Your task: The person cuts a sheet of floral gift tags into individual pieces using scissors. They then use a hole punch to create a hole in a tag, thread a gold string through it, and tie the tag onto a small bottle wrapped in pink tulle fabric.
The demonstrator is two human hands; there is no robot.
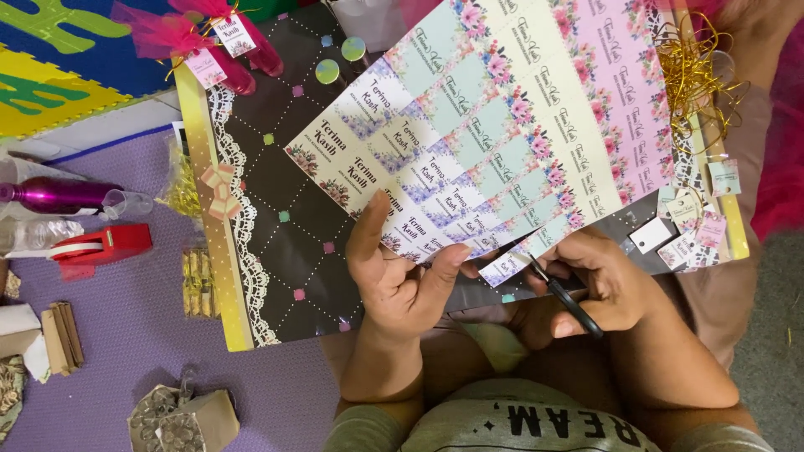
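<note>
I see bright, even indoor light, soft shadows under the hands, sharp centre, slight softness toward the frame's corners.

The person wears a grey-green short-sleeved T-shirt (536, 427) with bold black block lettering across the chest; both forearms are bare, and neither hand shows rings, a watch or a bracelet

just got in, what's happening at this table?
A person is cutting a printed sheet of floral labels. The left hand holds the sheet by its lower edge, thumb on top. The right hand works black scissors at the sheet's bottom corner. Small cut tags lie in a pile to the right, beside gold wire. A red tape dispenser sits on the purple mat at left.
</note>
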